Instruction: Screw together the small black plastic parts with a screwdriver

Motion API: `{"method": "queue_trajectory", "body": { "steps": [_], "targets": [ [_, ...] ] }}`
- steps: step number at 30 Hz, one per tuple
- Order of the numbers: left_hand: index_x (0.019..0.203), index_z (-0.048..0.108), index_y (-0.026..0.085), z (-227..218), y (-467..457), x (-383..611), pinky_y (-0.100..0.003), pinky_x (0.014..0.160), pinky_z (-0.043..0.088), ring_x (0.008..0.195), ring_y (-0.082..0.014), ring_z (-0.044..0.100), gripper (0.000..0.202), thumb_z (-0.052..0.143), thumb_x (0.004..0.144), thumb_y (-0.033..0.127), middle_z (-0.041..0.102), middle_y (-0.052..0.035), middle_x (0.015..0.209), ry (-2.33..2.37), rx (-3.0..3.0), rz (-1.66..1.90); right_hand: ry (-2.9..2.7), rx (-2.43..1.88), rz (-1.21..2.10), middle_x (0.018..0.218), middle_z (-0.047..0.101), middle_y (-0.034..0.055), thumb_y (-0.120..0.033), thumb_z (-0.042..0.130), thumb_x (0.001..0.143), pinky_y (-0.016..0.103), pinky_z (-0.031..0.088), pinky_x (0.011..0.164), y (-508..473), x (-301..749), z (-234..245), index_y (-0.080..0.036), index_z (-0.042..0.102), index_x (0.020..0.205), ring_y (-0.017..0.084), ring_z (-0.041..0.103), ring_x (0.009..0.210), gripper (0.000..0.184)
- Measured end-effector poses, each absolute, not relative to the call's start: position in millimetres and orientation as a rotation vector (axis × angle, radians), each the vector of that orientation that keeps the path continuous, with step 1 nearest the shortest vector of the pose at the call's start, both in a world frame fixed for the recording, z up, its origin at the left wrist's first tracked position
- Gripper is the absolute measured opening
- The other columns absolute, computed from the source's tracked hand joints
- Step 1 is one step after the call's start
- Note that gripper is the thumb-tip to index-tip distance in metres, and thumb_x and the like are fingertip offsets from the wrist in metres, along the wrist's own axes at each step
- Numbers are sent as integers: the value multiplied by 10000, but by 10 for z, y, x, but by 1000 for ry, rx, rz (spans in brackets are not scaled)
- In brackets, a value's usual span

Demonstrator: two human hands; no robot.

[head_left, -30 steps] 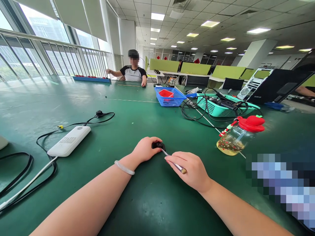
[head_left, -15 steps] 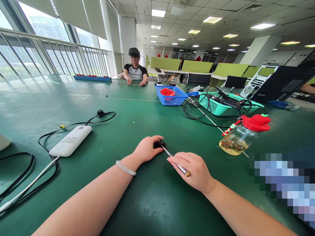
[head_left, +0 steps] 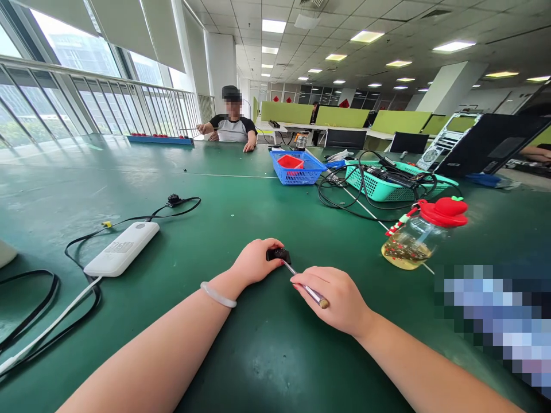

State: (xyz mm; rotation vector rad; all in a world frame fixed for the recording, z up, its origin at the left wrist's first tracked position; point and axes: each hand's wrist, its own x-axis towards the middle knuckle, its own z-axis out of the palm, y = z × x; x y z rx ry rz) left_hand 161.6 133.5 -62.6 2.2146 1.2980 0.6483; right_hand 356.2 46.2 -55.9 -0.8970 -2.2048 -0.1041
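My left hand (head_left: 255, 261) is closed on a small black block-like part (head_left: 279, 256) that rests on the green table, thumb on its near side and fingers behind. Its exact kind is too small to tell. In my right hand (head_left: 333, 295) is a slim screwdriver (head_left: 316, 295) with a silver shaft and a tan butt end. The tool slants up-left, and its tip meets or nearly meets the near edge of the black part beside my left thumb.
A white power bank (head_left: 123, 249) with cables lies left. Beyond are a blue basket (head_left: 298, 173) and a teal basket (head_left: 387, 189) of electronics and cables. A red-lidded jar (head_left: 407, 249) stands right. Across the table (head_left: 232, 198) sits a person (head_left: 232, 126).
The screwdriver's tip has shifted slightly down toward the near edge of the black part. Across the table, the person's arm has reached out toward the blue strip at the table's edge.
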Motion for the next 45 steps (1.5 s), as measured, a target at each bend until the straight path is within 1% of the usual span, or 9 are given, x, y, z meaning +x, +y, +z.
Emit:
{"method": "queue_trajectory", "body": {
  "steps": [4,9,12,16,25,30,34,40,45],
  "targets": [
    [1068,652,276,-624,1336,1620,-355,893,506,987,-225,637,315,655,753,292,725,9,1060,1306,2234,635,-2219,-938,-77,784,701,31,-177,537,913,263,487,634,479,3564,-582,-206,669,938,140,638,657,138],
    [1126,615,263,-653,1353,1629,-363,946,492,1038,-228,640,396,667,733,259,727,-1,1084,1306,2203,666,-2243,-942,-66,827,719,41,-280,573,902,280,510,658,471,3566,-572,-198,671,977,157,662,695,148],
    [1148,599,260,-664,1358,1630,-359,957,491,1051,-226,643,426,673,728,258,730,-7,1081,1315,2175,672,-2222,-950,-68,826,722,37,-253,558,906,273,515,667,470,3565,-570,-201,674,969,152,669,703,142],
    [1087,632,251,-645,1347,1630,-357,934,501,1039,-229,641,349,668,741,284,718,-17,1102,1308,2211,664,-2181,-943,-92,821,725,33,-203,547,903,272,519,667,468,3565,-574,-207,678,947,152,671,702,139],
    [1128,631,268,-626,1324,1635,-344,915,512,1008,-217,646,383,675,748,291,721,-11,1084,1305,2207,662,-2126,-972,-150,818,717,32,-201,544,908,265,520,656,472,3578,-563,-222,686,956,151,667,693,152],
    [1183,614,275,-627,1315,1631,-348,926,511,1022,-225,647,427,659,760,313,715,-17,1108,1286,2213,663,-2104,-1023,-94,860,703,32,-206,535,920,253,515,669,504,3597,-588,-224,677,929,144,657,711,143],
    [1210,608,250,-634,1316,1631,-361,957,496,1070,-241,631,455,652,764,325,701,-42,1160,1309,2205,649,-2075,-1092,-39,888,695,34,-232,544,916,250,521,672,543,3621,-613,-226,668,945,151,664,740,128],
    [1248,596,247,-629,1313,1634,-386,981,476,1088,-250,608,469,611,793,356,691,-51,1183,1303,2273,616,-2064,-1267,12,893,692,18,-221,566,870,262,526,586,620,3659,-672,-244,664,954,156,663,664,132],
    [1262,593,265,-625,1291,1626,-390,971,475,1096,-258,579,503,641,769,352,703,-51,1136,1295,2325,596,-1855,-1161,165,864,703,35,-250,556,879,282,547,663,597,3644,-628,-239,665,919,179,672,732,117]
  ]
}}
